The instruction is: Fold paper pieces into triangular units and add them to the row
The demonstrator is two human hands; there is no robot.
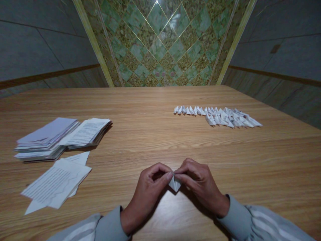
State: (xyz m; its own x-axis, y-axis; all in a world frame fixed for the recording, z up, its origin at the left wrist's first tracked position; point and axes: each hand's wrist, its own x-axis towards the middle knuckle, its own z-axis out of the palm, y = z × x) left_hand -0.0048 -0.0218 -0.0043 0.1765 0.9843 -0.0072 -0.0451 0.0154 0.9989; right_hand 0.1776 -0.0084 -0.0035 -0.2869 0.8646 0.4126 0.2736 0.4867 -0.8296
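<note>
A small piece of folded paper (175,185), greyish white and diamond-shaped with a crease down its middle, is held between both hands just above the tabletop. My left hand (152,187) pinches its upper left side with thumb and forefinger. On the opposite side, my right hand (200,182) grips the paper's upper right edge between thumb and fingertips. The two thumbs almost meet at the top of the fold. Part of the paper is hidden behind the fingers.
Small folded paper pieces (225,117) stand in rows at the back right of the wooden table (140,134). Stacks of paper (47,134) and written sheets (87,132) lie at the left. Nearer are loose written sheets (59,180). A tiled wall (160,50) rises behind.
</note>
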